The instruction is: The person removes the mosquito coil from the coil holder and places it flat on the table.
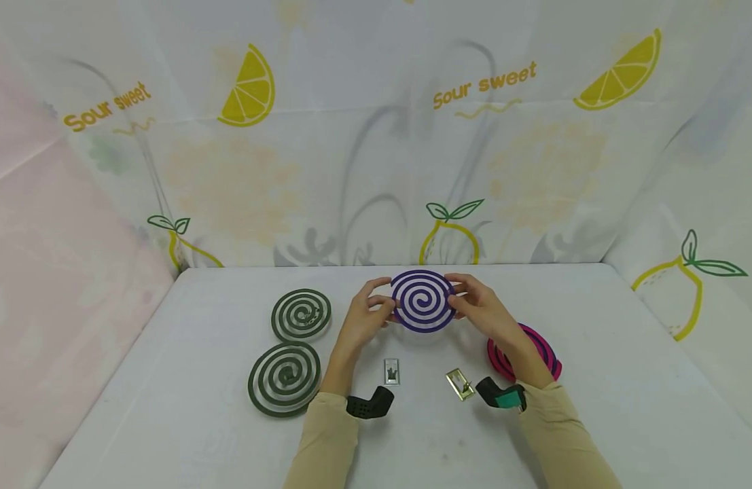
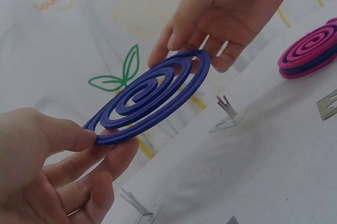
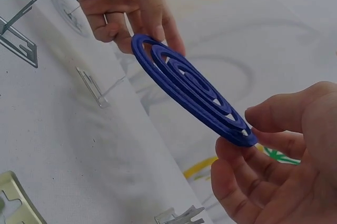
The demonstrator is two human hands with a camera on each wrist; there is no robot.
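Note:
Both hands hold a purple-blue mosquito coil (image 1: 422, 301) by opposite edges, raised over the far part of the white table. My left hand (image 1: 362, 318) pinches its left edge, thumb on top and fingers beneath. At the opposite edge my right hand (image 1: 484, 311) pinches it the same way. The coil (image 3: 181, 84) looks whole, and its rings tilt in the wrist views. Nearer my forearms lie a silver metal coil stand (image 1: 391, 372) and a gold one (image 1: 460, 384). Another stand (image 2: 227, 120), its prongs bent up, shows past the coil in the left wrist view.
Two dark green coils (image 1: 288, 375) lie side by side at the left, one farther back. A pink and blue coil stack (image 2: 304, 69) sits at the right, partly covered by my right forearm in the head view. A printed cloth (image 1: 363, 136) hangs behind the table.

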